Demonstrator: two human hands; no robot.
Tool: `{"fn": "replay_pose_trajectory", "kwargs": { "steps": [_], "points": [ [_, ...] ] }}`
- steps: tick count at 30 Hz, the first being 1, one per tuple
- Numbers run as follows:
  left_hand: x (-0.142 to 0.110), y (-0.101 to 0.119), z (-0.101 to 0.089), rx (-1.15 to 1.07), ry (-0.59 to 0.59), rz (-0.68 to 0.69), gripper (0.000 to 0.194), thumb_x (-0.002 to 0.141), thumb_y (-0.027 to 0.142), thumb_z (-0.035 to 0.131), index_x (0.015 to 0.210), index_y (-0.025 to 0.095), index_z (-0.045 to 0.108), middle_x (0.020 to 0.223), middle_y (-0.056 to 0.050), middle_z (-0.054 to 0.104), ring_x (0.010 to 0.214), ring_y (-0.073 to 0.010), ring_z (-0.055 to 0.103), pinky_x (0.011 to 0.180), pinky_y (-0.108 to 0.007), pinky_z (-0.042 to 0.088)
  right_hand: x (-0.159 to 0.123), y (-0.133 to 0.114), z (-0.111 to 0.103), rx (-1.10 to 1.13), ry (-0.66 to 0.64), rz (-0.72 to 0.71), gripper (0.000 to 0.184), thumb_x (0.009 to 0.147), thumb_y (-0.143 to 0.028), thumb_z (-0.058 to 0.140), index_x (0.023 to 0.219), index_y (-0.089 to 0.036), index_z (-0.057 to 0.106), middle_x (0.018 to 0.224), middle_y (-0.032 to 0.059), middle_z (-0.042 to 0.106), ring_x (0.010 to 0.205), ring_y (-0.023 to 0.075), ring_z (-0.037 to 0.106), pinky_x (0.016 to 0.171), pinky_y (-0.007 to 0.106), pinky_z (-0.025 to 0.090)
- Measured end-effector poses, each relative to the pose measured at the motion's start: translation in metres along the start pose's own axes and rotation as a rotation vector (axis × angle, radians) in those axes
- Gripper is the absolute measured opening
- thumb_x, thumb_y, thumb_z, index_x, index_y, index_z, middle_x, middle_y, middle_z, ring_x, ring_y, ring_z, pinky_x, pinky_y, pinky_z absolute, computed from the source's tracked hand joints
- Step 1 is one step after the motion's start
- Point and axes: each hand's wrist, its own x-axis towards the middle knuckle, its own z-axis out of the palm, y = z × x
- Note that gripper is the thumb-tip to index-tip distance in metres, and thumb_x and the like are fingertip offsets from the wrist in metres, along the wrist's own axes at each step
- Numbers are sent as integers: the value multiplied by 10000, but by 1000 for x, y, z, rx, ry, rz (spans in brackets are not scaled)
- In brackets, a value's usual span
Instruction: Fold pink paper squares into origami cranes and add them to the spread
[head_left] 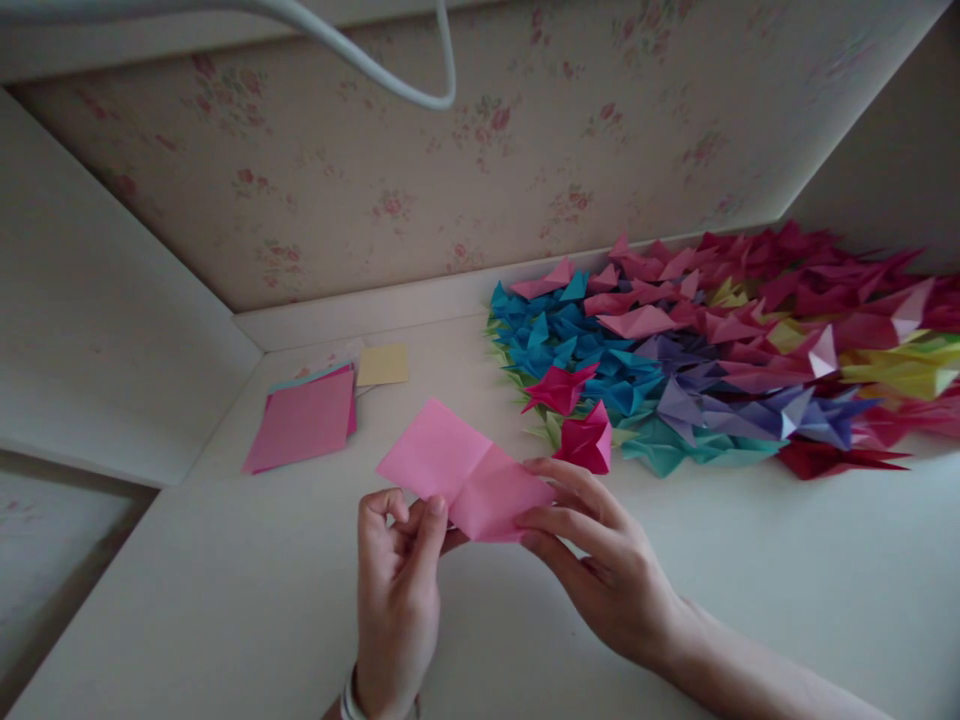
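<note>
— What do we have in our hands?

— One pink sheet point(469, 480), held between the two of them over the near middle of the white table point(750, 590). Our left hand point(401, 600) grips its near left edge, thumb on top and the other fingers curled.

— And our right hand point(604, 565)?

— It grasps the right end of the sheet, fingers spread along that side and thumb at the near corner. We see a crease across the middle, with the paper bent along it.

— That's a pale band point(351, 695) we see on our left wrist, isn't it?

— Yes. Just beyond our right fingers lie two magenta folded pieces point(587, 438), close together, one farther off than the other.

— They sit at the left edge of the big pile of folded paper point(720, 340), as we see it.

— Right. We find blue pieces point(551, 335) at its left, purple ones point(694, 395) near the middle, and pinks and reds towards the far right.

— What do we see on the left?

— A stack of square sheets point(300, 425), pink on top, with a small yellow paper point(384, 364) just beside it on the right. Farthest off, we face flowered wallpaper point(390, 200).
</note>
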Motion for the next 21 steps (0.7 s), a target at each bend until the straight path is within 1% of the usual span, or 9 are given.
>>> {"fn": "replay_pose_trajectory", "kwargs": {
  "steps": [2, 4, 7, 10, 13, 15, 17, 19, 21],
  "points": [
    [-3, -2, -3, 117, -15, 69, 177, 877, 280, 684, 840, 238, 516, 699, 67, 553, 633, -97, 570, 654, -187, 535, 0, 0, 0, -10, 21, 21, 122, 888, -114, 643, 934, -219, 685, 1246, 120, 599, 1128, 254, 618, 923, 346, 546],
    [-5, -4, -7, 213, -97, 88, 81, 909, 295, 638, 880, 220, 624, 817, 18, 634, 746, -129, 621, 721, -216, 547, -1, 0, 1, -19, 47, 46, 123, 890, -116, 637, 935, -224, 676, 1260, 121, 601, 1149, 254, 610, 944, 352, 533],
    [-5, -3, -7, 261, -235, 16, 169, 928, 314, 604, 1017, 214, 706, 959, -31, 708, 855, -181, 658, 754, -251, 553, -2, 0, 0, -29, 86, 54, 137, 893, -110, 625, 942, -231, 667, 1259, 123, 606, 1135, 250, 622, 934, 350, 534],
    [-3, 1, -5, 353, -297, 21, 195, 897, 289, 649, 1068, 232, 724, 919, -22, 733, 769, -166, 665, 664, -216, 535, -2, 1, 0, -25, 111, 53, 140, 896, -104, 619, 940, -232, 652, 1239, 125, 612, 1111, 242, 633, 921, 343, 534],
    [2, 4, -3, 478, -340, 111, 126, 875, 257, 675, 956, 246, 770, 864, -13, 743, 732, -149, 667, 643, -193, 518, -2, 1, -1, -24, 121, 55, 140, 898, -102, 617, 941, -233, 640, 1241, 122, 608, 1097, 236, 637, 911, 338, 532],
    [4, 4, -3, 505, -345, 127, 117, 863, 260, 688, 918, 254, 790, 864, -17, 761, 763, -162, 687, 673, -200, 527, -1, 1, -1, -29, 130, 54, 142, 899, -100, 615, 945, -233, 636, 1245, 119, 604, 1093, 234, 635, 910, 339, 531],
    [6, 2, -4, 470, -344, 51, 124, 848, 283, 706, 921, 257, 802, 893, -27, 784, 803, -181, 708, 714, -218, 543, -1, 2, -1, -35, 140, 54, 145, 901, -97, 615, 947, -233, 634, 1250, 117, 595, 1094, 232, 629, 914, 344, 527],
    [7, 0, -5, 397, -336, -81, 154, 830, 315, 728, 951, 257, 802, 922, -35, 797, 837, -197, 722, 737, -230, 555, -1, 2, 0, -49, 147, 46, 150, 902, -94, 611, 952, -234, 631, 1259, 115, 581, 1094, 229, 623, 915, 351, 526],
    [8, -1, -6, 347, -314, -164, 180, 812, 338, 748, 963, 254, 798, 928, -33, 801, 842, -194, 725, 740, -225, 557, -2, 3, 1, -74, 146, 36, 148, 903, -95, 608, 951, -234, 627, 1273, 117, 563, 1106, 235, 613, 916, 367, 528]
  ]
}}
